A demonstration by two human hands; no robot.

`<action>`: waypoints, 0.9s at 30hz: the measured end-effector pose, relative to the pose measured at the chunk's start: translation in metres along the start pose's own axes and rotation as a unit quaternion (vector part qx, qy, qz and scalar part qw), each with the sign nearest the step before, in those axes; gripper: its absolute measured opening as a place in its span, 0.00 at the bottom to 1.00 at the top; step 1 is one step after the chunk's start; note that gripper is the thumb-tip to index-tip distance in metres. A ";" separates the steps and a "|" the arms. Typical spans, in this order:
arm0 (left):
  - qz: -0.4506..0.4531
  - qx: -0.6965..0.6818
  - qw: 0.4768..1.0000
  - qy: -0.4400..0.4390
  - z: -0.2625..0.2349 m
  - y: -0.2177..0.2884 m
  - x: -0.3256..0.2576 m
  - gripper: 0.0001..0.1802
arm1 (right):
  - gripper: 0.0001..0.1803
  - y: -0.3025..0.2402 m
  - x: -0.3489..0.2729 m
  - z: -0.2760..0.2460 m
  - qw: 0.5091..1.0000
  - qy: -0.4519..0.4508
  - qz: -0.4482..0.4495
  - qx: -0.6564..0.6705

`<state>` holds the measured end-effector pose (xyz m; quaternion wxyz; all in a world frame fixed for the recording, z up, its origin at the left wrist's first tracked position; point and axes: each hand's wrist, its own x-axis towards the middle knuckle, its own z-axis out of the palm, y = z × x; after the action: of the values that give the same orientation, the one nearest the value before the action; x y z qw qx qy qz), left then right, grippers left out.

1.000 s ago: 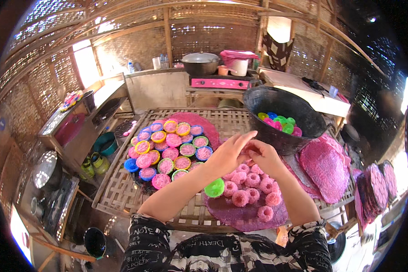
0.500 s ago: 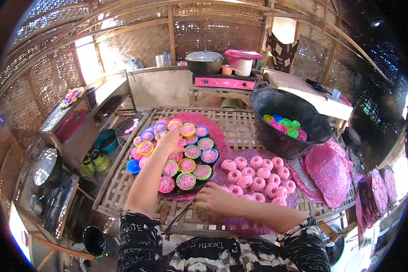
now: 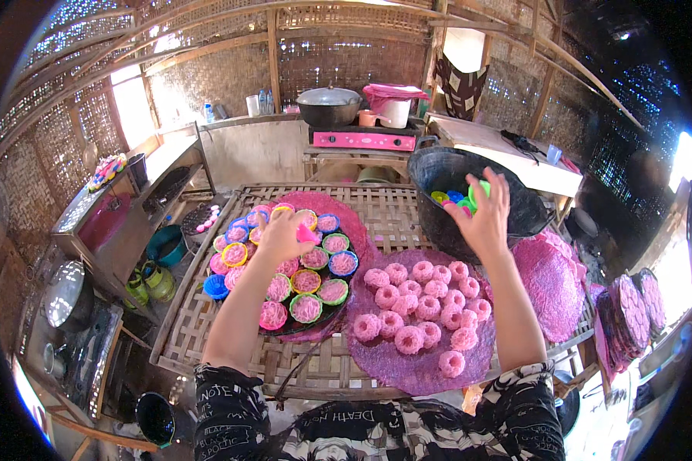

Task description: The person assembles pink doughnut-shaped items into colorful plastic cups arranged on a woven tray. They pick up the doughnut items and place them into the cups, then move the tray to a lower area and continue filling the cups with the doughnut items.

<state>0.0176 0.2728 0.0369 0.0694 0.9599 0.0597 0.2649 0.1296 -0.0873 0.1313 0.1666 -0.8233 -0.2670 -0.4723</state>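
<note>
Over the dark round tray (image 3: 328, 313) of small fluted cups filled with pink strands, my left hand (image 3: 284, 234) pinches a bright pink cup (image 3: 308, 234). Blue, yellow, green and pink cups crowd the tray under and around it. My right hand (image 3: 486, 219) is raised at the near side of a large black tub (image 3: 438, 192), its fingers spread. Green cups (image 3: 481, 189) show behind and between these fingers, and I see no firm grip on them. Pink ring-shaped strand cakes (image 3: 427, 307) lie loose on a pink mesh sheet (image 3: 369, 357) between my forearms.
Everything stands on a woven bamboo table (image 3: 200, 323). Folded pink mesh sheets (image 3: 550, 288) lie at its right. Behind are a pink stove (image 3: 361, 140) with a lidded pot (image 3: 329, 107). Stacked pink-covered trays (image 3: 630, 313) stand far right; green gas cylinders (image 3: 159, 281) sit left.
My right hand has risen from the tray's near edge, where it held something green, to the black tub. My left hand now has a pink cup in its fingers.
</note>
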 end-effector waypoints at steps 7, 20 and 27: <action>-0.002 -0.038 0.998 -0.051 0.033 0.016 -0.007 0.29 | 0.23 -0.045 -0.056 -0.001 0.948 -0.113 -0.110 0.276; 0.269 -0.305 0.912 0.055 -0.014 0.149 -0.026 0.26 | 0.19 -0.051 -0.104 0.008 0.391 -0.391 0.375 0.744; 0.341 -0.409 0.846 0.029 -0.004 0.189 -0.041 0.33 | 0.24 -0.032 -0.141 -0.031 0.361 -0.312 0.405 0.780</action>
<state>-0.0053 0.0815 0.0510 0.3596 0.7962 -0.3833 0.2999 0.0316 -0.1181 0.0256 0.8103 -0.4230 -0.1831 0.3619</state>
